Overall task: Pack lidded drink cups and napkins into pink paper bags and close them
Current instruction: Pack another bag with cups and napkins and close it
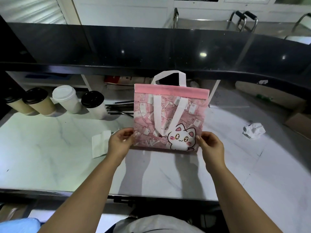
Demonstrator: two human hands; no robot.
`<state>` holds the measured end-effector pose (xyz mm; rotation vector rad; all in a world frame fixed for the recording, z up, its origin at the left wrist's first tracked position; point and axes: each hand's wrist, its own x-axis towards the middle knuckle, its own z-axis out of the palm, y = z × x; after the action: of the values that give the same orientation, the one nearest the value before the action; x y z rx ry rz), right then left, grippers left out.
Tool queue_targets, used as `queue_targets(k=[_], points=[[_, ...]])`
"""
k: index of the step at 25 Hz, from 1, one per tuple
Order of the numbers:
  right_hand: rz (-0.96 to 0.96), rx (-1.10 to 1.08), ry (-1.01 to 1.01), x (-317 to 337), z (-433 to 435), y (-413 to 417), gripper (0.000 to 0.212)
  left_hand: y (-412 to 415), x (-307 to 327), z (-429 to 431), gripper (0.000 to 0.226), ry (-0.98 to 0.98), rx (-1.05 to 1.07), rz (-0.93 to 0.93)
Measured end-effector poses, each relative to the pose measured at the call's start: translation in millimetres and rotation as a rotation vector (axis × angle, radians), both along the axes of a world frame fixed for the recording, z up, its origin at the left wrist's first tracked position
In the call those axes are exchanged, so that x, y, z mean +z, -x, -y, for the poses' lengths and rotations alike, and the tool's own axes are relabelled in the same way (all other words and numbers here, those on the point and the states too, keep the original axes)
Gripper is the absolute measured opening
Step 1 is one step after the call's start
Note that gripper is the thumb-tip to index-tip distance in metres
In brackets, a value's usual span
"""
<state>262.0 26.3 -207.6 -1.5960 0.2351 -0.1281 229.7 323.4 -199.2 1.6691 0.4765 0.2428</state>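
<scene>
Pinching the pink bag at its two lower side edges, the left grip and the right grip are holding it upright over the middle of the white marble bench. Thumbs are lying on the printed front and the fingers are curling behind. Whether the bag's bottom edge is resting on the bench or hanging just above it cannot be told. The bag is looking flat, and its mouth is lying shut under a plain pink band. One white handle is standing up behind and the other is drooping down the front, beside a white cat print.

Four lidded cups are standing in a row at the back left:
- two tan cups with black lids
- a white cup with a white lid
- a white cup with a black lid

Black straws are lying between that last cup and the bag. A folded napkin is lying just left of the left grip, and a crumpled tissue is sitting well to the right.
</scene>
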Motion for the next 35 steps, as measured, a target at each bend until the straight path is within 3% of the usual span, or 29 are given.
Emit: queue_targets(k=[4,13,23,28,35], points=[[0.023,-0.049,-0.135,20,-10,-17,0.021,-11,19,8,0.016,0.146,0.106,0.019],[0.100,-0.096,-0.205,61,9,-9,0.019,-20,50,22,0.013,0.310,0.042,0.062],[0.284,-0.384,-0.055,154,35,71,0.012,-56,142,54,0.013,0.265,-0.396,0.178],[0.300,-0.655,0.008,204,69,139,0.013,-58,200,128,0.010,0.263,-0.649,0.188],[0.364,-0.995,0.120,275,113,284,0.015,13,261,244,0.007,0.353,-1.033,0.223]])
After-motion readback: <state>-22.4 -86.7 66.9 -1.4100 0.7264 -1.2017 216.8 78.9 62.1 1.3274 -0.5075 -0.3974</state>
